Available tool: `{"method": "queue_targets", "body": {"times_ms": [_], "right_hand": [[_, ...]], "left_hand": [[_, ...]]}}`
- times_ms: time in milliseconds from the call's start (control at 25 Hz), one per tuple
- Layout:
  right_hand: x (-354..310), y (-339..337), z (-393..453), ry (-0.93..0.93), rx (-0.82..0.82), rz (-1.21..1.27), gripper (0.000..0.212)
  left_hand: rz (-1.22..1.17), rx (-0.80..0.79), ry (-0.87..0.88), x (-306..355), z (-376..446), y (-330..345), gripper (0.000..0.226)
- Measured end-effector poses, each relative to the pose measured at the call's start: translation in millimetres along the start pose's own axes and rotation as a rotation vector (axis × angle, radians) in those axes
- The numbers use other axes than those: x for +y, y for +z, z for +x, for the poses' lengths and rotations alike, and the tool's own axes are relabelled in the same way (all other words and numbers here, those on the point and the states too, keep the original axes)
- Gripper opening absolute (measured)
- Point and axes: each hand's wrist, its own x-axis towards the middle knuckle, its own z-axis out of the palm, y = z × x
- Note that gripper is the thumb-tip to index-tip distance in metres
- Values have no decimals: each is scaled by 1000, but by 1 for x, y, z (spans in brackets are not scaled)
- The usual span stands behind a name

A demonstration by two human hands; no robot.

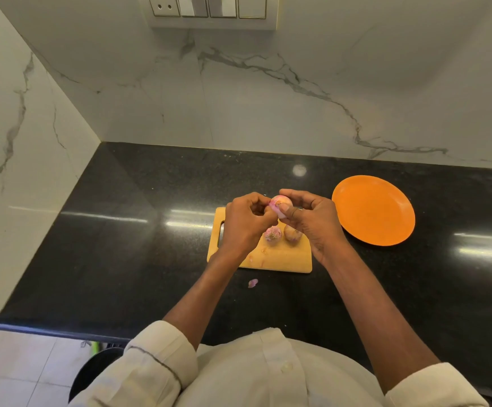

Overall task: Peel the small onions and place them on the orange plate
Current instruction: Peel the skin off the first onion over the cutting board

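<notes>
I hold a small pink-white onion (280, 202) above the wooden cutting board (286, 258). My right hand (312, 221) cups it with the thumb pressed on its skin. My left hand (246, 221) pinches at its left side. Two more small onions lie on the board below my hands: a pinkish one (272, 235) with its root end up and a brownish one (292, 233) beside it. The orange plate (373, 210) sits empty on the counter to the right of the board.
A scrap of purple onion skin (252, 283) lies on the black counter (121, 259) in front of the board. Marble walls close the counter at the back and left. A switch panel (209, 7) hangs on the back wall.
</notes>
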Motion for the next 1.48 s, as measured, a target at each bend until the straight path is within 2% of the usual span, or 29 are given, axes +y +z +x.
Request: {"method": "queue_targets", "body": {"times_ms": [240,360,480,720,880,1000,1160,1320,1400,1480], "right_hand": [[-2,2,-5,-8,-30,75,31],[-1,-2,-7,9,-30,209,31],[1,-5,-13,28,-31,226,31],[9,4,-22,79,-122,292,37],[16,18,-31,135,-117,297,30],[18,30,-36,105,-78,244,34],[15,43,-38,120,-36,317,34],[18,51,-44,128,-33,345,37],[22,54,-45,152,-46,411,38],[26,56,-48,184,-50,505,37]], "left_hand": [[-115,71,-30,5,-5,-3,11],[-266,2,-67,9,-8,-8,17],[-396,-55,-116,12,-16,-12,25],[-319,41,-75,5,-27,-23,16],[-76,135,6,7,-40,-26,11],[65,163,81,10,-45,-31,8],[-122,128,-6,7,-45,-44,10],[-110,143,-6,2,-50,-47,9],[-205,189,-51,-1,-50,-49,5],[-322,162,-98,-7,-47,-54,6]]}}
